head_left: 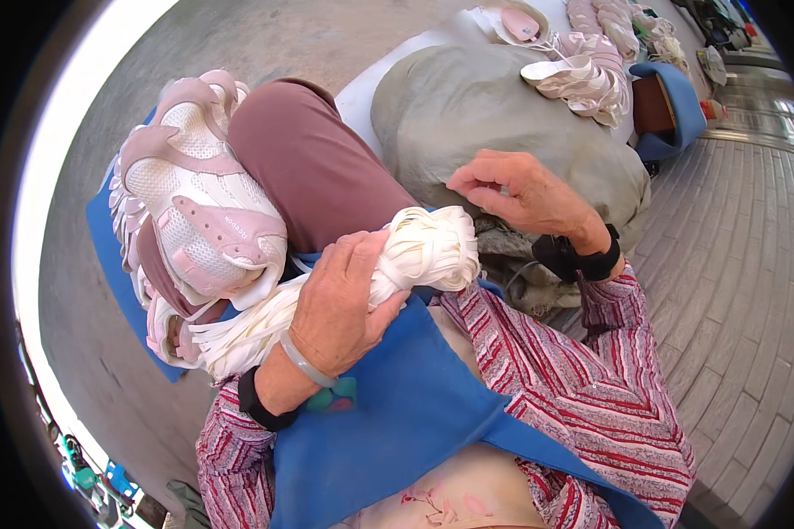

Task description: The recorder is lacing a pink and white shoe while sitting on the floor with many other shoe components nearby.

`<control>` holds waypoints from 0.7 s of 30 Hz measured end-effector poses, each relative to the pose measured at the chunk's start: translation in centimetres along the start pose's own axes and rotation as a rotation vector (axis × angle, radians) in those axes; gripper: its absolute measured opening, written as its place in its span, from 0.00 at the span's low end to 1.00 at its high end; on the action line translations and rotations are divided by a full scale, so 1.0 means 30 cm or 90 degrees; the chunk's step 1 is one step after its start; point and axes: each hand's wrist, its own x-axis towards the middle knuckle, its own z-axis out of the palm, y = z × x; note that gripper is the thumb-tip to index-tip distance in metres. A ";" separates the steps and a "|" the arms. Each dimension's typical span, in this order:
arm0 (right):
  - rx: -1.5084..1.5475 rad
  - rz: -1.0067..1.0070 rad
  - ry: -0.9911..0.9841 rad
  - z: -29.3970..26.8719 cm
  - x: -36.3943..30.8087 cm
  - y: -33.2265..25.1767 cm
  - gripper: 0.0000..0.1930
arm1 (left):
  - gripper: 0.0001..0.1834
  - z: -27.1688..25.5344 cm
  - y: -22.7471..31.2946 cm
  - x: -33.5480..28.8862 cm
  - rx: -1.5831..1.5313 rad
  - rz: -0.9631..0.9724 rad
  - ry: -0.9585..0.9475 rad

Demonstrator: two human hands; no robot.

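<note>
A thick bundle of cream-white shoelaces (428, 251) lies across my lap, tied round near its looped end, with loose ends trailing to the left. My left hand (337, 304) is wrapped over the middle of the bundle, thumb on the near side. Just beyond the looped end, my right hand (525, 196) is raised with its fingers curled in and thumb and fingertips close together. Whatever it may pinch is too small to make out. Pink and white mesh shoe uppers (207, 203) are stacked to the left, against my knee, beside the lace ends.
A blue cloth (106, 212) lies under the stacked uppers. To the right, a grey-green cloth (503, 115) covers my other leg. More pink and white uppers (591, 79) lie at the far right, near a blue and brown stool-like object (666, 110). Grey paving (723, 238) runs along the right.
</note>
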 end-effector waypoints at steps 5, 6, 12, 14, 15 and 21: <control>0.147 0.086 -0.099 -0.025 -0.027 0.014 0.10 | 0.31 -0.051 -0.028 0.000 -0.108 -0.103 -0.028; 0.149 0.075 -0.088 -0.014 -0.029 0.010 0.10 | 0.30 -0.055 -0.021 0.008 -0.119 -0.124 -0.044; 0.091 0.073 -0.038 0.005 -0.029 -0.021 0.10 | 0.33 -0.050 -0.038 0.004 0.014 -0.035 -0.008; 0.058 0.069 -0.032 0.008 -0.026 -0.046 0.09 | 0.33 -0.051 -0.024 0.014 0.007 -0.044 -0.006; 0.026 0.066 -0.025 0.012 -0.025 -0.055 0.08 | 0.34 -0.052 -0.018 0.016 0.000 -0.052 -0.005; -0.136 -0.040 0.076 0.078 -0.033 -0.041 0.05 | 0.34 -0.050 -0.009 0.005 0.036 -0.016 0.045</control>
